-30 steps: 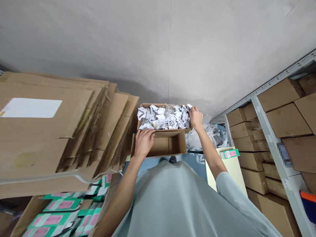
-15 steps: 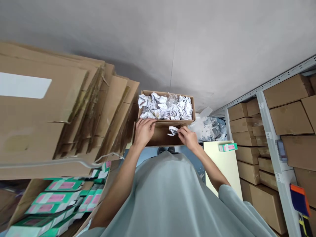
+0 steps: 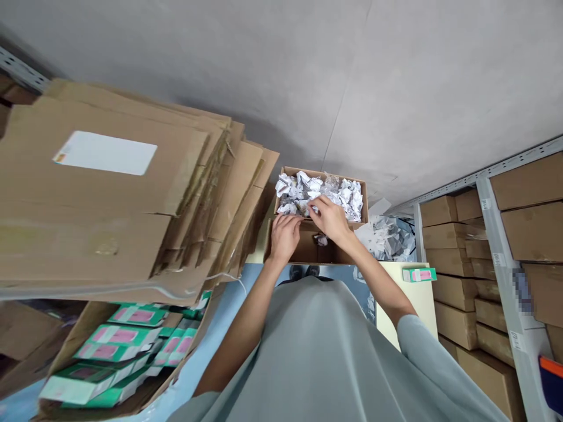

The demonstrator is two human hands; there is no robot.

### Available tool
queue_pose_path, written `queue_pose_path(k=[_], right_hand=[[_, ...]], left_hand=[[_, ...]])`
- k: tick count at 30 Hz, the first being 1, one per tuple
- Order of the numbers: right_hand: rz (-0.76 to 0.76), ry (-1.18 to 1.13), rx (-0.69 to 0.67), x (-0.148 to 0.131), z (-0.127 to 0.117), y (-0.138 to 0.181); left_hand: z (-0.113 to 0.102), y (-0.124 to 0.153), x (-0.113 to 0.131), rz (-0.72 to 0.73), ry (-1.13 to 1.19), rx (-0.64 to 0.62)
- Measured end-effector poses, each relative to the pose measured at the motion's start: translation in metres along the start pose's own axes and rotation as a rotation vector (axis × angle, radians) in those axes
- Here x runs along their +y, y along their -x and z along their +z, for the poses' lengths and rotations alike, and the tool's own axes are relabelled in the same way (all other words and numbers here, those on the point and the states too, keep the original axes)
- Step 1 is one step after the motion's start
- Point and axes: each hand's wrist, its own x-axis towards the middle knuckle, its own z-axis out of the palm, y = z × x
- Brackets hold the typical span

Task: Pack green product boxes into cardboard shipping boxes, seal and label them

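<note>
A cardboard box (image 3: 365,202) full of crumpled white paper (image 3: 303,186) stands against the wall. Right in front of it is a second open cardboard box (image 3: 303,252), with a small crumpled piece (image 3: 321,239) inside. My left hand (image 3: 285,235) lies with its fingers stretched over the edge where the two boxes meet. Reaching across that edge, my right hand (image 3: 331,220) has its fingers bent together at the crumpled paper. What lies between these fingertips is partly hidden.
Flattened cartons (image 3: 185,176) are stacked at left, above an open carton of green-and-pink boxes (image 3: 118,334). One such small box (image 3: 419,274) lies on a pale tabletop (image 3: 398,293) at right. Grey plastic wrapping (image 3: 391,237) and shelves of cartons (image 3: 451,266) are beyond.
My right hand has moved from above the near box to the paper in the far box. The crumpled white piece it held now lies in the near box. The view has shifted left.
</note>
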Motion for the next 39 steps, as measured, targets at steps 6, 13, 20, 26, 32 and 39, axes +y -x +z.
queue_pose_path(k=[6, 13, 20, 26, 32, 39], right_hand=[[0.047, 0.079, -0.106, -0.037, 0.032, -0.096], [0.163, 0.079, -0.181, -0.038, 0.067, -0.13], [0.136, -0.034, -0.019, -0.018, 0.033, -0.094], [0.17, -0.229, 0.11, 0.007, -0.001, 0.026], [0.244, -0.318, -0.041, 0.027, 0.034, 0.121], [0.291, -0.321, -0.038, 0.031, 0.045, 0.129]], left_hand=[[0.0, 0.002, 0.0, 0.017, -0.012, 0.015], [0.002, 0.004, 0.0, 0.024, 0.0, 0.039], [0.0, 0.004, 0.001, 0.009, 0.006, 0.033], [0.0, 0.005, 0.0, 0.001, 0.025, 0.015], [0.002, 0.005, 0.0, 0.005, 0.012, 0.021], [0.007, 0.003, -0.004, 0.04, -0.027, 0.065]])
